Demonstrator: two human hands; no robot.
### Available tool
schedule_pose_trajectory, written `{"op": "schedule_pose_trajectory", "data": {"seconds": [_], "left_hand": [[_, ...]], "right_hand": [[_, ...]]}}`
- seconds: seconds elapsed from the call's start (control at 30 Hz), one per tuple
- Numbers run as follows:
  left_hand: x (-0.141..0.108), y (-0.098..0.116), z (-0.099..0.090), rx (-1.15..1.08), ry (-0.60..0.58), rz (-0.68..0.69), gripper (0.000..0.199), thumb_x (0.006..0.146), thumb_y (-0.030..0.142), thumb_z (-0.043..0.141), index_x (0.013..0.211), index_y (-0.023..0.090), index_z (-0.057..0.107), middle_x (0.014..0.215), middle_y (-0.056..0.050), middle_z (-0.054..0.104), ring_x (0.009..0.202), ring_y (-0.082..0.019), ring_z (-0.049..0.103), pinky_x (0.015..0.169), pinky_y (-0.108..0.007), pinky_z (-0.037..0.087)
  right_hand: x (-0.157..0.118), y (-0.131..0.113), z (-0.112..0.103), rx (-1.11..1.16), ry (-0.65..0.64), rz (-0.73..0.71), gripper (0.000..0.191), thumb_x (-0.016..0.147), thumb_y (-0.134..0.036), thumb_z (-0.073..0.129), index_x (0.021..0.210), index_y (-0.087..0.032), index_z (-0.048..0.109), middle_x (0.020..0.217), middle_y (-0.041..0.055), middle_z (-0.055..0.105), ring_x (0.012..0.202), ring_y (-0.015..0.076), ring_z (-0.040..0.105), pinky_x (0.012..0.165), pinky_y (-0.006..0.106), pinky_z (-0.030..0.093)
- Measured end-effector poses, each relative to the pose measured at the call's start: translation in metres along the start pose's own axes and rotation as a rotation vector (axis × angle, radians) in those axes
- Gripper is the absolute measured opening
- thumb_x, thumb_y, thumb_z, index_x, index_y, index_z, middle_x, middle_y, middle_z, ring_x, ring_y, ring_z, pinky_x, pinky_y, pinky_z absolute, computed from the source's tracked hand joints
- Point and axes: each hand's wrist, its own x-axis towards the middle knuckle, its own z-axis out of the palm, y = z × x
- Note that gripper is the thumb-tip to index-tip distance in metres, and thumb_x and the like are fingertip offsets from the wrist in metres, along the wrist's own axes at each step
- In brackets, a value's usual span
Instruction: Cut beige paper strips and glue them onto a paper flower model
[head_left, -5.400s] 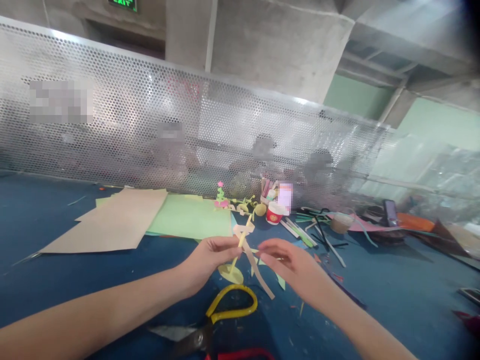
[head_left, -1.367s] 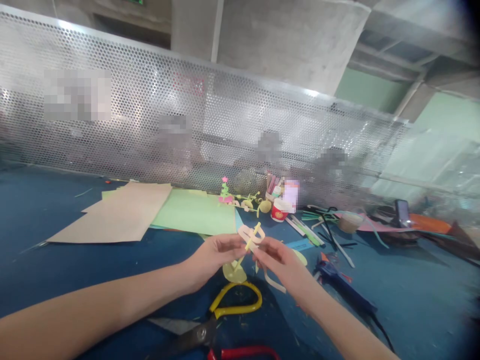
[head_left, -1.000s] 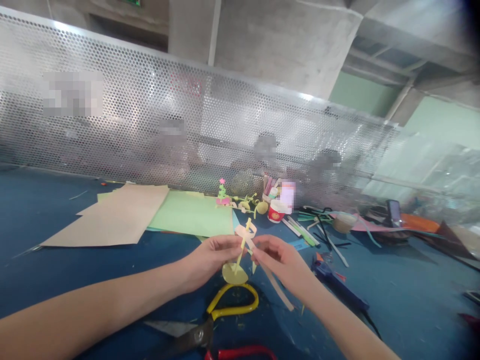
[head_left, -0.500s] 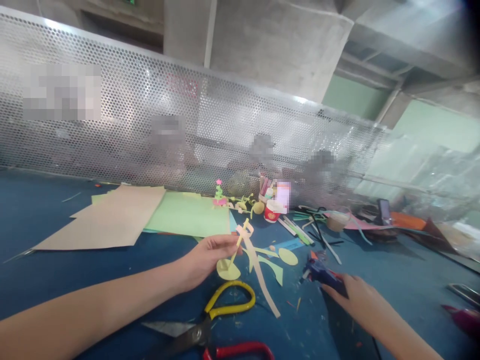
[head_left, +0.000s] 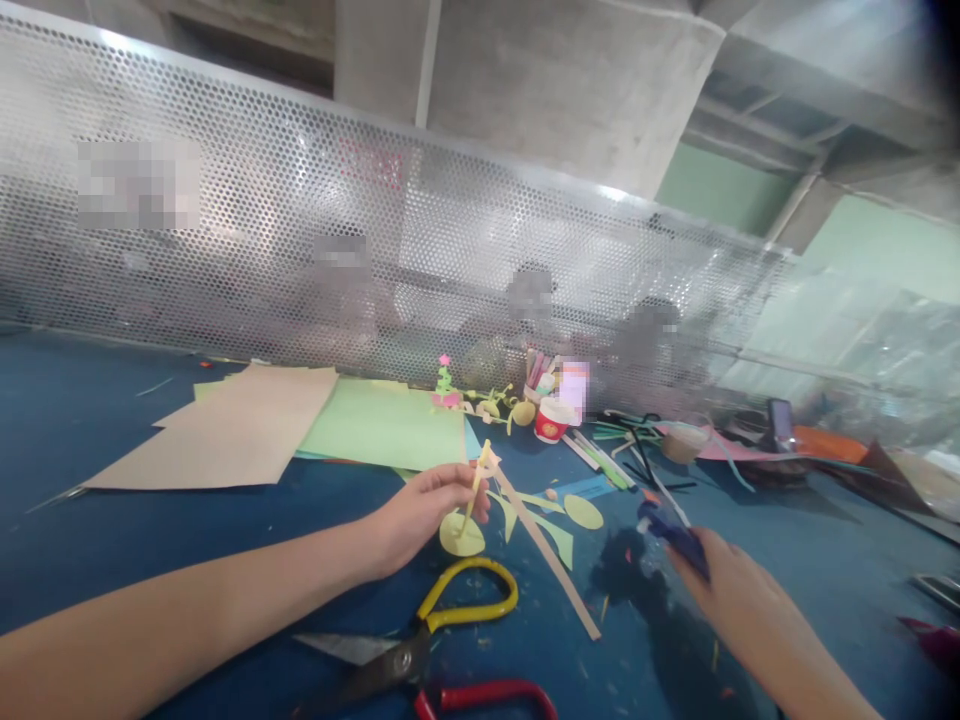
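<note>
My left hand (head_left: 442, 505) pinches a thin yellow paper stem (head_left: 474, 500) that rises from a round yellow paper base (head_left: 461, 535). A long pale pink paper strip (head_left: 551, 550) slants down to the right from the stem's top. At the right, my right hand (head_left: 724, 575) is closed around a dark blue tool (head_left: 675, 535), probably a glue gun, raised above the table with its shadow below. Large scissors (head_left: 405, 660) with one yellow and one red handle lie open in front of my left hand.
Beige sheets (head_left: 217, 430) and green sheets (head_left: 386, 425) lie at the back left. Behind my hands stand a small paper tree (head_left: 444, 382) and a red-and-white cup (head_left: 551, 420). Yellow-green cutouts (head_left: 583, 512) lie between my hands. A perforated metal screen (head_left: 465, 210) borders the table.
My right hand has lifted the blue tool up and to the right, away from the paper piece. The pink strip now hangs straighter and further right. The view has shifted slightly.
</note>
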Motion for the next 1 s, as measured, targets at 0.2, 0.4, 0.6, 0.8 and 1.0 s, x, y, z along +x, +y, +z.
{"op": "schedule_pose_trajectory", "data": {"seconds": [0.2, 0.4, 0.6, 0.8, 1.0], "left_hand": [[0.005, -0.003, -0.005, -0.001, 0.048, -0.048, 0.009, 0.078, 0.026, 0.057, 0.082, 0.018, 0.06, 0.097, -0.004, 0.061, 0.076, -0.014, 0.057, 0.066, -0.027, 0.04], [0.006, -0.002, -0.003, -0.074, 0.051, -0.076, 0.015, 0.075, 0.027, 0.063, 0.086, 0.016, 0.061, 0.1, -0.006, 0.06, 0.08, -0.015, 0.059, 0.068, -0.026, 0.042], [0.006, -0.008, -0.009, -0.143, 0.055, -0.113, 0.014, 0.077, 0.025, 0.063, 0.088, 0.017, 0.061, 0.105, -0.007, 0.061, 0.093, -0.018, 0.059, 0.077, -0.028, 0.044], [0.007, -0.005, -0.006, -0.182, 0.036, -0.067, 0.01, 0.078, 0.021, 0.063, 0.086, 0.015, 0.062, 0.103, -0.008, 0.063, 0.101, -0.019, 0.057, 0.084, -0.027, 0.043], [0.005, -0.001, -0.004, -0.203, 0.029, -0.071, 0.01, 0.078, 0.019, 0.063, 0.086, 0.014, 0.063, 0.118, -0.01, 0.059, 0.106, -0.021, 0.056, 0.093, -0.031, 0.04]], "right_hand": [[-0.009, -0.043, -0.045, 0.624, -0.107, 0.073, 0.045, 0.075, -0.058, 0.042, 0.099, -0.023, 0.057, 0.079, 0.0071, 0.068, 0.072, 0.0252, 0.065, 0.063, 0.032, 0.049], [-0.029, -0.091, -0.06, 0.871, -0.316, -0.017, 0.049, 0.079, -0.062, 0.036, 0.084, -0.02, 0.06, 0.076, 0.0059, 0.065, 0.076, 0.0212, 0.061, 0.071, 0.029, 0.047], [-0.036, -0.114, -0.07, 0.799, -0.363, -0.061, 0.047, 0.081, -0.061, 0.033, 0.069, -0.022, 0.055, 0.072, 0.0047, 0.063, 0.071, 0.019, 0.059, 0.066, 0.026, 0.047], [-0.032, -0.122, -0.063, 0.66, -0.292, -0.143, 0.045, 0.083, -0.059, 0.031, 0.064, -0.023, 0.05, 0.064, 0.0044, 0.06, 0.069, 0.0212, 0.059, 0.073, 0.032, 0.047], [-0.033, -0.121, -0.054, 0.618, -0.273, -0.117, 0.045, 0.081, -0.061, 0.029, 0.068, -0.023, 0.05, 0.067, 0.0068, 0.059, 0.071, 0.0238, 0.059, 0.073, 0.035, 0.047]]}}
